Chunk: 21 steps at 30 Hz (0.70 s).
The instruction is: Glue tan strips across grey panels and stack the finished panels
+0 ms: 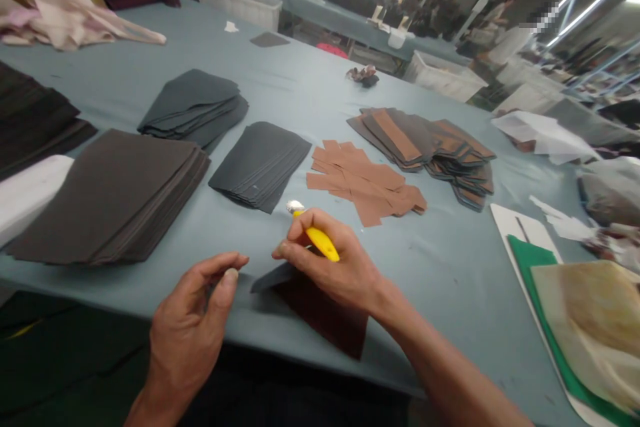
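My right hand (335, 260) is closed around a yellow-handled tool (323, 244) with a pale, rounded end beyond the fingers. Beneath that hand lies a dark brown piece (325, 317) at the table's front edge, with a dark grey piece (273, 277) partly over its left end. To the left, my left hand (193, 320) hovers near the edge, thumb and fingers apart, nothing between them. Orange-brown strips (357, 177) lie scattered beyond my right hand. A stack of dark grey pieces (260, 163) sits to their left.
Large brown sheets (110, 197) are stacked at left, with another grey stack (193, 103) behind. Brown pieces bearing strips (425, 147) lie back right. A white board (525, 227) with green material (533, 253) is at right. A person (500, 13) is in the far background.
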Motion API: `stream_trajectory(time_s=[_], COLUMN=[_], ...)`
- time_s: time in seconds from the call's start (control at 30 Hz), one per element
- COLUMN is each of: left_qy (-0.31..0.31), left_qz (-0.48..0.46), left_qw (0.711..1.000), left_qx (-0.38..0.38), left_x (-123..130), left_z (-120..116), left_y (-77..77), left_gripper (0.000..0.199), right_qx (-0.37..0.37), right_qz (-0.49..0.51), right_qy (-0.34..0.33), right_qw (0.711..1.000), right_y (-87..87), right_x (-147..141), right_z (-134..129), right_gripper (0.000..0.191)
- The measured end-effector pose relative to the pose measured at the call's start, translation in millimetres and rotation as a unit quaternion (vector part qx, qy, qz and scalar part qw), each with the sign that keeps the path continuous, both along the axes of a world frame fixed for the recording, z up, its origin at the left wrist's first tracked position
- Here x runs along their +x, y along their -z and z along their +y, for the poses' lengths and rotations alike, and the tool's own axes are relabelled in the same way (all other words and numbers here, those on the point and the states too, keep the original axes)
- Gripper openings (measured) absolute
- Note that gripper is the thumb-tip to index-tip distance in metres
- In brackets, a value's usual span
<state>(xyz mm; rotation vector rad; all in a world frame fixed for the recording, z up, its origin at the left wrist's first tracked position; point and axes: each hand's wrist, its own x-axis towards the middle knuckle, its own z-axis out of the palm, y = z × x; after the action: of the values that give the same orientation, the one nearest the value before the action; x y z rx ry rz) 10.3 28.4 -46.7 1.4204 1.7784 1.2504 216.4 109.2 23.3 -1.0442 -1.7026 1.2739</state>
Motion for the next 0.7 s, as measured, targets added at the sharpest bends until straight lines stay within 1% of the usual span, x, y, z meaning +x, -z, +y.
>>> stream_trajectory(time_s=[0.03, 0.07, 0.17, 0.23, 0.27, 0.4, 0.47, 0.53, 0.6, 0.7], left_qy=[0.000, 0.001, 0.014, 0.036, 0.047, 0.083, 0.105, 0.133, 0.160, 0.181], left_qz=[-0.004, -0.003, 0.020, 0.048, 0.063, 0.119, 0.155, 0.188, 0.217, 0.265], left_qw=[1.000, 1.000, 1.000, 0.998, 0.996, 0.985, 0.974, 0.960, 0.947, 0.933], left_qx=[0.000, 0.002, 0.019, 0.033, 0.043, 0.090, 0.125, 0.160, 0.173, 0.161], left_x=[0.1, 0.0, -0.6, -0.8, -0.7, 1.3, 2.7, 3.8, 4.8, 5.4], left_z=[-0.2, 0.1, 2.1, 3.6, 4.4, 9.6, 14.0, 19.6, 26.1, 35.9], left_y=[-0.7, -0.8, 1.7, 3.3, 3.3, -2.0, -5.5, -7.6, -7.6, -5.1], left_gripper=[0.032, 0.032, 0.031, 0.028, 0.027, 0.023, 0.021, 0.020, 0.023, 0.031], right_qx=[0.015, 0.033, 0.104, 0.147, 0.156, 0.175, 0.187, 0.195, 0.205, 0.244], right_qz=[0.003, 0.012, 0.025, -0.028, -0.069, -0.202, -0.257, -0.306, -0.349, -0.404], right_qy=[-0.004, 0.008, 0.100, 0.149, 0.165, 0.209, 0.237, 0.248, 0.247, 0.246], right_qw=[1.000, 0.999, 0.989, 0.977, 0.972, 0.941, 0.918, 0.898, 0.880, 0.847], right_y=[0.5, -0.7, -7.0, -7.3, -5.2, 15.1, 26.9, 36.1, 42.1, 47.2], right_x=[-2.1, -1.0, 17.2, 36.0, 45.3, 73.3, 80.7, 85.3, 88.8, 93.5], right_z=[-0.5, -0.9, -3.5, -9.2, -14.0, -43.8, -60.5, -73.7, -80.6, -77.7], right_gripper=[0.016, 0.015, 0.015, 0.016, 0.016, 0.014, 0.015, 0.017, 0.020, 0.024])
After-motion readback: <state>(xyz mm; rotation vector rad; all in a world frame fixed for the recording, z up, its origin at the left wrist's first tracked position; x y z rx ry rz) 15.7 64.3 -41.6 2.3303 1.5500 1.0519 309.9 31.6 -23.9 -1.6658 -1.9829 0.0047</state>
